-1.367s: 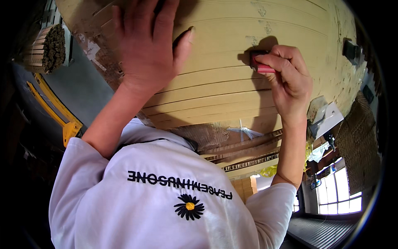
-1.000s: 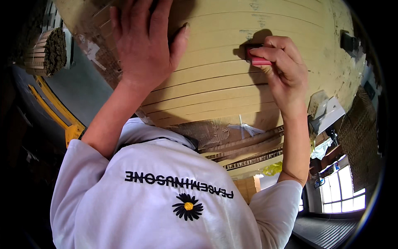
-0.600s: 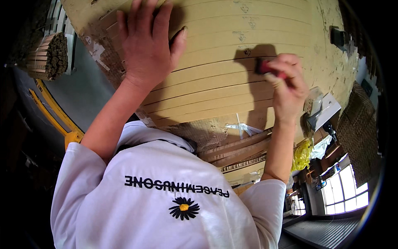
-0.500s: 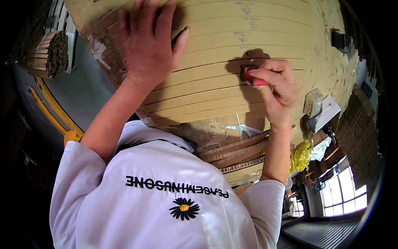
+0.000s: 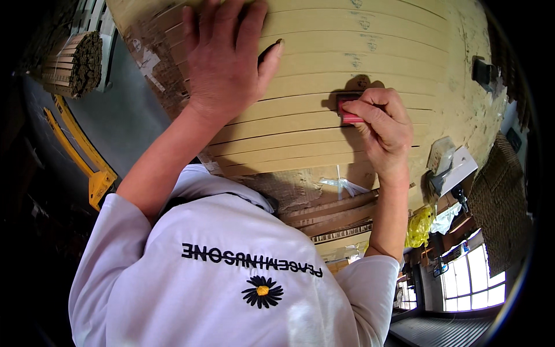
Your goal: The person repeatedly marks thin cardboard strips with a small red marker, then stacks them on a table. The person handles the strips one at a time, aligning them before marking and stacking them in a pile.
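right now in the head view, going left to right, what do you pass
bundle of slats → yellow bar → left hand flat on the stacked cardboard strips → red stamp → right hand → yellow bag → window

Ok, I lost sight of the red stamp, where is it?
In the head view, right of centre: the red stamp is pinched in the right hand and pressed on the stacked cardboard strips, with the left hand flat on them further left.
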A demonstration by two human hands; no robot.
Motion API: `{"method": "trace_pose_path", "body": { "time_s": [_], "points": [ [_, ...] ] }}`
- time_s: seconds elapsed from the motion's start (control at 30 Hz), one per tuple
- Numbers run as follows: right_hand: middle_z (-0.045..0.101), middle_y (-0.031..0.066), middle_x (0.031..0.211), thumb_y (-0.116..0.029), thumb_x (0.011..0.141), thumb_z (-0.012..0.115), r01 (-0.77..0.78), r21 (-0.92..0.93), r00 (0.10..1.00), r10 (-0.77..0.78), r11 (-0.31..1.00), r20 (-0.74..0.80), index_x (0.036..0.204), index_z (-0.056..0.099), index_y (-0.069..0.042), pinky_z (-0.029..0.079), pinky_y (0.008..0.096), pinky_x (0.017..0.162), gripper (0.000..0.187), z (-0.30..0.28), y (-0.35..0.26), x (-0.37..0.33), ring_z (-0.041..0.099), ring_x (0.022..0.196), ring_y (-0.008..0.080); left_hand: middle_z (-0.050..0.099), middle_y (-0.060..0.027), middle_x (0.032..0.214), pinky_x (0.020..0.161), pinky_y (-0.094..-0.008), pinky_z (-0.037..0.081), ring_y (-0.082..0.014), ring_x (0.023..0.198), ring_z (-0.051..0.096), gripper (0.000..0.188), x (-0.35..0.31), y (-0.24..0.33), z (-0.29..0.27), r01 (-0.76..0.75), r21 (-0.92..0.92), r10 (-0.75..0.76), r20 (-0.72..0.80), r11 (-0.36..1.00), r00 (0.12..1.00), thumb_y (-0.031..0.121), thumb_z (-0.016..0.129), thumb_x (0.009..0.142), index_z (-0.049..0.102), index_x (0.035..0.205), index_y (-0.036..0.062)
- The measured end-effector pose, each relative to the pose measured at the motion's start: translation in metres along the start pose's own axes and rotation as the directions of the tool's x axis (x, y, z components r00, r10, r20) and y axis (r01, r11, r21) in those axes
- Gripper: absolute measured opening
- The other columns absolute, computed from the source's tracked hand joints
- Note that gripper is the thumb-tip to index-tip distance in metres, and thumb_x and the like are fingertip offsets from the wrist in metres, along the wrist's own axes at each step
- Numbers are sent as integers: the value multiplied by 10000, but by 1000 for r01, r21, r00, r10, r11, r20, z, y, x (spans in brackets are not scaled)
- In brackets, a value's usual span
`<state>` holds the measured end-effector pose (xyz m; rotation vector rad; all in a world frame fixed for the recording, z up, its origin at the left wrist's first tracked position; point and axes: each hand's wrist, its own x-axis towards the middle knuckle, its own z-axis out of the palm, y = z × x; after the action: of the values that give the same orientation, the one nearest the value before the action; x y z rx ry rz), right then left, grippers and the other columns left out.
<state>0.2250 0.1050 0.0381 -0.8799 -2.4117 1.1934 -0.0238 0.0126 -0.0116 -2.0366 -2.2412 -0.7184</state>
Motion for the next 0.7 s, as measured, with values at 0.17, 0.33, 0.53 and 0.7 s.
{"method": "trace_pose_path", "body": {
  "time_s": [0.17,0.33,0.53,0.7],
  "points": [
    [637,73,910,57,708,776,-20,-13,1000,20,1000,-4,943,775,-74,514,328,663,270,1,-2,2,641,829,237,421,-243,1495,1170,-654,221,-486,1388,403,716,2,2,-5,26,-13,-25,48,1000,999,225,779,770,481,1383,9],
    [662,85,937,61,720,759,-69,10,998,69,998,13,946,775,-76,536,322,686,265,0,0,4,661,841,243,412,-235,1515,1182,-642,204,-478,1410,391,710,-2,0,0,22,9,-22,24,1000,999,223,767,787,480,1402,15],
    [676,94,967,116,699,685,-99,17,994,98,995,42,947,773,-81,548,322,716,328,-1,2,3,678,877,255,413,-231,1517,1181,-637,217,-469,1420,389,707,-2,3,-5,51,24,-53,82,998,995,222,759,799,480,1415,16],
    [673,103,961,128,705,679,-83,15,996,83,996,14,948,768,-74,547,313,723,328,0,2,1,681,866,271,432,-227,1500,1170,-631,244,-461,1402,404,696,-1,5,-6,42,53,-46,77,998,996,227,760,794,487,1400,22]
  ]
}}
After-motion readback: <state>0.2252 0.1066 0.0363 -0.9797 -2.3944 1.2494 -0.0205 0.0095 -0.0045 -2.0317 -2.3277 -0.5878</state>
